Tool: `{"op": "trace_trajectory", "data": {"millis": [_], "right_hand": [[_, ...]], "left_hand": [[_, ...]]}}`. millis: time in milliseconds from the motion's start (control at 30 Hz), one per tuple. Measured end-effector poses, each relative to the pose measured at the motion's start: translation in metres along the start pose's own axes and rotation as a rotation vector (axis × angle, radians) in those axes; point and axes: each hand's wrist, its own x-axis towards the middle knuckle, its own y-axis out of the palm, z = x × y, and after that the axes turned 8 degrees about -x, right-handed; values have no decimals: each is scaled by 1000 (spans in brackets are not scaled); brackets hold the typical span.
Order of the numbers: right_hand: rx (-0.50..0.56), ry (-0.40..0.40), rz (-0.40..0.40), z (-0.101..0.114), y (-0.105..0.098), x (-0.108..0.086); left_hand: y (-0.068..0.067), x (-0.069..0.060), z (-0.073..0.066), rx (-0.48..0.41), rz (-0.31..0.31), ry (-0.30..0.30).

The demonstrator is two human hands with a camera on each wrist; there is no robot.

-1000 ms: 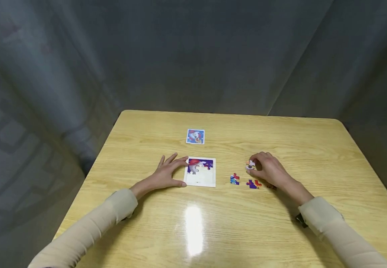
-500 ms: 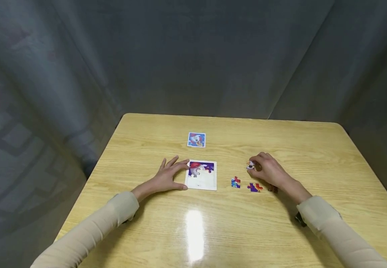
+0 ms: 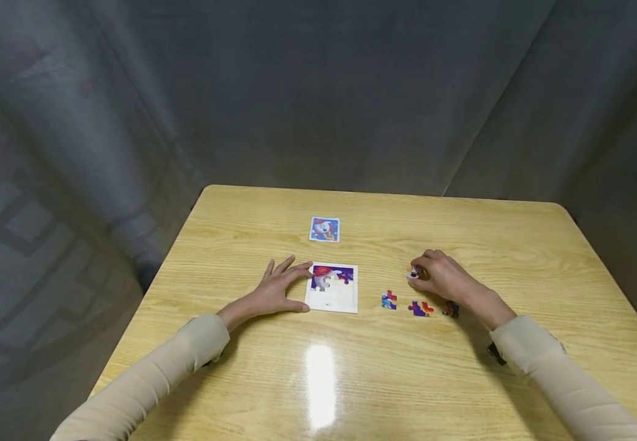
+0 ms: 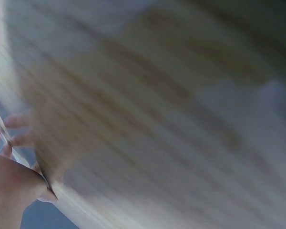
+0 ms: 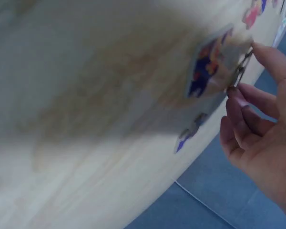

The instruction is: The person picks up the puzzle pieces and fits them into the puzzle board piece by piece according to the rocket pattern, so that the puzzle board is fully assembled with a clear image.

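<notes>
My left hand (image 3: 274,291) rests at the left side of a white puzzle tray (image 3: 331,304). Its thumb and index finger are spread wide and touch the tray's edge near two corners. Joined puzzle pieces (image 3: 323,275) fill the top and left of the tray. To the right, my right hand (image 3: 446,278) pinches a white and orange puzzle piece (image 3: 413,272) between thumb and index finger. That puzzle piece (image 5: 241,67) appears nearly edge-on in the right wrist view, close to the table. Only part of the left hand (image 4: 12,186) enters the left wrist view.
A blue and red puzzle piece (image 3: 389,300) and a purple and orange puzzle piece (image 3: 420,309) lie between the hands. A darker puzzle piece (image 3: 451,309) lies under the right wrist. Behind the tray is a small picture card (image 3: 324,229) on the wooden table (image 3: 252,380).
The piece in the right hand tilts and turns slightly between the fingertips. The left hand keeps its place at the tray. The whole view has shifted a little.
</notes>
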Motion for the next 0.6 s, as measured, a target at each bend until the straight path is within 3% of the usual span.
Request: {"op": "trace_trajectory", "data": {"millis": [300,600], "right_hand": [[37,-41,106,-2,-10,4],[22,-72,57,-1,-7,6]], "left_hand": [[0,0,-1,-6,3,-1],[-1,0,-2,-2,10,-15]]}}
